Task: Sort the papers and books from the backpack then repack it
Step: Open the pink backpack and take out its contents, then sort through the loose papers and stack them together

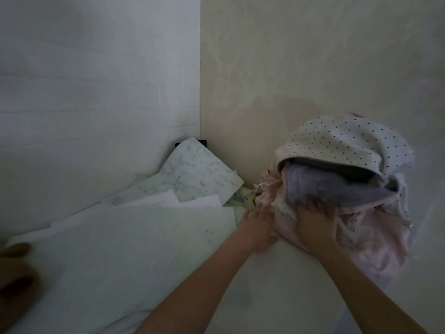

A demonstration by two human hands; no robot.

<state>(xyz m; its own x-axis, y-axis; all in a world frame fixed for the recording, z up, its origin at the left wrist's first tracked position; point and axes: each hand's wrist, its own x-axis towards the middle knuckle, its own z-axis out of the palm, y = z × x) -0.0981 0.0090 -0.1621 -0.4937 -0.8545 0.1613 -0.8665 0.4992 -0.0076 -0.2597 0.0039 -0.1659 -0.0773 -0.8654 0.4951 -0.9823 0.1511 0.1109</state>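
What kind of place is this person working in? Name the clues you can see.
Probably a corner of a room at home, on the floor: two plain walls meet, loose papers are spread out, and both hands grip a dotted pink backpack.

I see two bare forearms, no sleeves reaching into view. Neither the left hand (258, 227) nor the right hand (315, 221) wears gloves.

You are in a dim corner of a home room: a white panelled wall (96, 80) meets a cream plaster wall (313, 56), with loose papers (134, 237) and a soft polka-dot backpack (349, 141) on the floor.
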